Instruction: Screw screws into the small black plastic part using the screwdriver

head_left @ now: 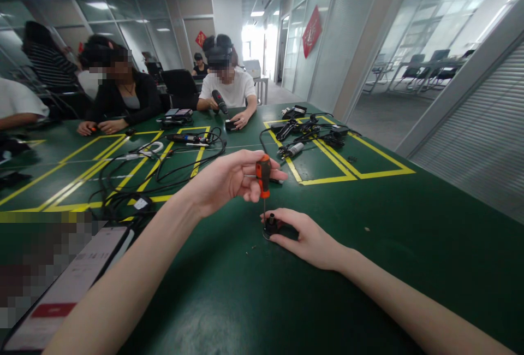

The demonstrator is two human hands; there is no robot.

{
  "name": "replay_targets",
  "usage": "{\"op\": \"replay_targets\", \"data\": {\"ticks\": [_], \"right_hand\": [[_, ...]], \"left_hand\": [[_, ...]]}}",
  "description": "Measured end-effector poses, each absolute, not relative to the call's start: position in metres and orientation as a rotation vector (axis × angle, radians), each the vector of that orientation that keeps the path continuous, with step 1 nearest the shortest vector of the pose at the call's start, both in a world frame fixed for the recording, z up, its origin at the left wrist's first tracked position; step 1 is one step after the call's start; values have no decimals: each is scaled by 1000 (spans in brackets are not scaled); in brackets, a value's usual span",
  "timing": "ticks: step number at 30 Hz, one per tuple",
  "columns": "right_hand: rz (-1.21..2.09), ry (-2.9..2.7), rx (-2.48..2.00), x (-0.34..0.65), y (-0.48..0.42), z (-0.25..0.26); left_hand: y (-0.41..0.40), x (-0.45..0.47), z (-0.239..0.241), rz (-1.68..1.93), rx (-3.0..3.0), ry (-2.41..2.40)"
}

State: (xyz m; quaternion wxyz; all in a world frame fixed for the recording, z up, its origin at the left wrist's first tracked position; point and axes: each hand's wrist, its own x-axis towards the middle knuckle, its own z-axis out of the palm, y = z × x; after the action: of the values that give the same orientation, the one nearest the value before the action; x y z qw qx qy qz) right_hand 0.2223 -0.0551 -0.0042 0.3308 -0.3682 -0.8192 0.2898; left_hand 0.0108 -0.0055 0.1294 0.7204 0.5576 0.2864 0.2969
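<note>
L hand (pixel 229 179) closed round orange/black handle of small screwdriver (pixel 263 180), held upright, thin shaft pointing straight down. Tip meets small black round part (pixel 271 225) sitting on green table (pixel 409 246), near centre, just in front of wearer. R hand (pixel 305 237) resting on table, fingers curled lightly round that part, thumb and forefinger pinching it on either side; palm down. Forearms come in from bottom L and bottom R.

A few tiny specks, maybe screws, on table just L of the part; too small to tell. Tablet or phone w/ white screen (pixel 69 284) at bottom L, partly blurred out. Tangle of black cables (pixel 135 180) beyond L forearm, lying across yellow tape lines (pixel 352 175). More black gear and a silver-tipped tool (pixel 292 150) inside yellow-taped box far R of centre.

Across table: person in white T-shirt (pixel 229 90) w/ head-worn device, holding black handheld item; person in black top (pixel 123 98) w/ hands on table. Others further L, partly cut off. Glass partitions R, red sign (pixel 311 31) on glass.
</note>
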Motion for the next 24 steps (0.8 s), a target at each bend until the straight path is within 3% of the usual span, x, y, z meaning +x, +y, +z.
{"op": "replay_targets", "data": {"ticks": [24], "right_hand": [[769,-2149,-961,223,-55,-5]], "left_hand": [[-8,11,129,695,1287,622]]}}
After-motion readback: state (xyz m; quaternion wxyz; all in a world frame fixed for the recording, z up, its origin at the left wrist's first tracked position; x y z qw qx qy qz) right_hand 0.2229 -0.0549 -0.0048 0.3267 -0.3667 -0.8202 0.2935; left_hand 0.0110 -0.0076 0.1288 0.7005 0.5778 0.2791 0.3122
